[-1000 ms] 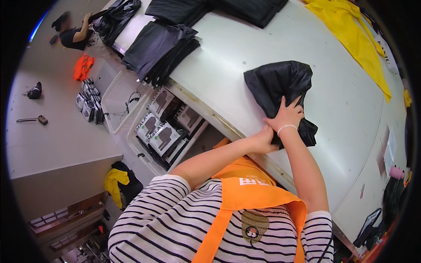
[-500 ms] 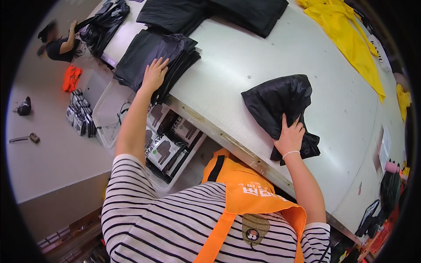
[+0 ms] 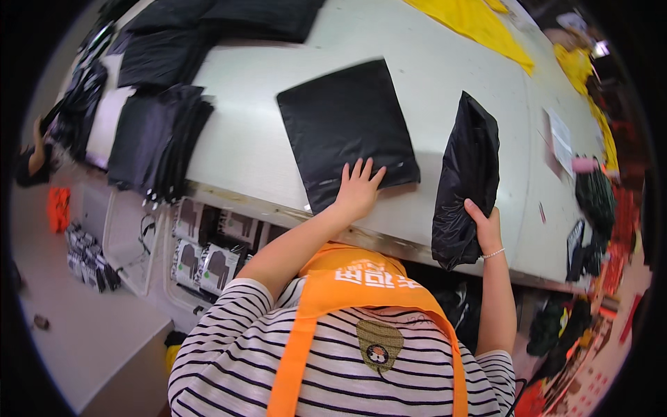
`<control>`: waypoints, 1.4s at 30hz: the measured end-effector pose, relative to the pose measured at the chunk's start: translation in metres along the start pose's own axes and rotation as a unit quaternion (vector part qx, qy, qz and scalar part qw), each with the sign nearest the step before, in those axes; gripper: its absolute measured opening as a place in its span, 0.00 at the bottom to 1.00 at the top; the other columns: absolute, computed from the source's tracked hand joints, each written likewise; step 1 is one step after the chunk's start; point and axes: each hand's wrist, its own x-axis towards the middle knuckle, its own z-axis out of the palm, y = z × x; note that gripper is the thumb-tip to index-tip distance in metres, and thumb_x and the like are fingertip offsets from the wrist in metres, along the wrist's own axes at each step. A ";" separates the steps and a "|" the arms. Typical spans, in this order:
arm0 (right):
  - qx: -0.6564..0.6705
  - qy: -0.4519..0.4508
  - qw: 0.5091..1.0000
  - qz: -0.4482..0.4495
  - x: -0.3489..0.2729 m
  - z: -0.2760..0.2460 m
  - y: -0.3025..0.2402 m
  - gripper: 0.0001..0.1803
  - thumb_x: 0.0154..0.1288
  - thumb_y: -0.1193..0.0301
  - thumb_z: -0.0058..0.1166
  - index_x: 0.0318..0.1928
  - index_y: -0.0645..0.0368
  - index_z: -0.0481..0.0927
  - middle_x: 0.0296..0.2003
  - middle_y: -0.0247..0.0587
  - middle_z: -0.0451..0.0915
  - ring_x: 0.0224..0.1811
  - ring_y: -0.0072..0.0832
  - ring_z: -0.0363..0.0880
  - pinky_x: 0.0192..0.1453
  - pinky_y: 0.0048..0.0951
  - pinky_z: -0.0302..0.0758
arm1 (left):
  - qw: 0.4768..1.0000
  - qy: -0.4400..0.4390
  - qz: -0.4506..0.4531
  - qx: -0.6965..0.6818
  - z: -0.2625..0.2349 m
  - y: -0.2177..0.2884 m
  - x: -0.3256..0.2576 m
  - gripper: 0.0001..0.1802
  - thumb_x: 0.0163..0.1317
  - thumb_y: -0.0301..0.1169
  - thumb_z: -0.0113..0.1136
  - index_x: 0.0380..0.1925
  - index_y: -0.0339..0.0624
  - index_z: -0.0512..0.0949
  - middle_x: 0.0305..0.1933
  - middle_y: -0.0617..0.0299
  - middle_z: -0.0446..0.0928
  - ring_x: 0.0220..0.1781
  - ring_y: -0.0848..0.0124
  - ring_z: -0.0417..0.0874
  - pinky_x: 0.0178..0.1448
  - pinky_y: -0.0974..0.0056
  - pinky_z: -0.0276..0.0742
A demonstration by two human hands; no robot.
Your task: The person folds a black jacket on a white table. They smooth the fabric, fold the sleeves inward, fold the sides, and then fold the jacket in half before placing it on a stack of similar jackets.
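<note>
A flat, rectangular black fabric pouch or folded piece (image 3: 347, 118) lies on the pale table in front of me. My left hand (image 3: 358, 193) rests on its near edge, fingers spread. To the right, my right hand (image 3: 486, 229) grips a bundle of thin, glossy black fabric (image 3: 464, 167), thumb on the near side and the other fingers hidden behind it. That bundle is folded long and narrow and stands tilted up near the table's front edge. A stack of similar flat black pieces (image 3: 153, 139) sits at the left end of the table.
More black fabric (image 3: 174, 52) lies at the back left, yellow fabric (image 3: 479, 31) at the far side. Below the left table edge, a white bin (image 3: 167, 257) holds packaged goods (image 3: 215, 267). Paper (image 3: 559, 139) lies at right. Another person (image 3: 33, 160) stands far left.
My left hand has left the stack, and a flat black piece now lies under it in the middle. My right hand has gathered the crumpled black fabric into a narrow bundle. The view has turned.
</note>
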 end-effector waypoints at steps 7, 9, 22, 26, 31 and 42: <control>-0.067 0.104 0.990 -0.064 -0.067 -0.046 0.051 0.24 0.58 0.67 0.61 0.51 0.70 0.74 0.45 0.46 0.80 0.48 0.32 0.77 0.56 0.29 0.69 | 0.990 0.085 0.050 -0.104 -0.004 -0.002 0.016 0.29 0.47 0.42 0.69 0.50 0.44 0.76 0.60 0.53 0.68 0.61 0.54 0.66 0.62 0.54 0.62; -0.088 0.098 0.989 -0.073 -0.077 -0.045 0.055 0.24 0.58 0.67 0.62 0.51 0.70 0.74 0.46 0.46 0.80 0.48 0.33 0.77 0.56 0.29 0.69 | 0.993 0.091 0.051 -0.060 -0.009 -0.022 0.017 0.23 0.47 0.40 0.69 0.45 0.48 0.80 0.48 0.60 0.72 0.50 0.60 0.72 0.53 0.59 0.66; -0.371 -0.311 0.826 -0.290 -0.063 0.036 0.021 0.28 0.50 0.55 0.63 0.53 0.47 0.79 0.41 0.52 0.74 0.46 0.47 0.74 0.49 0.38 0.72 | 0.927 -0.068 -0.059 -0.365 -0.063 -0.046 0.072 0.12 0.58 0.33 0.61 0.33 0.33 0.82 0.24 0.59 0.81 0.26 0.78 0.75 0.33 0.69 0.72; -0.379 -0.343 0.795 -0.328 -0.020 0.078 0.032 0.27 0.51 0.55 0.63 0.53 0.44 0.79 0.46 0.54 0.74 0.49 0.47 0.74 0.52 0.38 0.72 | 0.935 -0.185 -0.014 -0.301 -0.100 -0.043 0.058 0.12 0.57 0.34 0.63 0.32 0.33 0.82 0.21 0.62 0.79 0.23 0.77 0.74 0.31 0.67 0.72; -0.324 -0.317 0.864 -0.220 0.014 0.082 0.037 0.24 0.53 0.57 0.63 0.51 0.49 0.80 0.54 0.50 0.71 0.55 0.46 0.71 0.60 0.36 0.68 | 0.916 0.013 -0.067 -0.394 -0.129 -0.080 0.021 0.12 0.59 0.31 0.58 0.40 0.38 0.82 0.36 0.62 0.81 0.40 0.76 0.77 0.48 0.70 0.71; -0.389 -0.245 0.877 -0.140 0.019 0.097 0.013 0.26 0.56 0.53 0.59 0.50 0.56 0.80 0.49 0.54 0.74 0.52 0.48 0.73 0.57 0.38 0.70 | 0.836 0.099 -0.304 -0.446 -0.050 -0.063 -0.024 0.10 0.61 0.26 0.51 0.30 0.30 0.79 0.24 0.56 0.80 0.28 0.69 0.83 0.33 0.66 0.76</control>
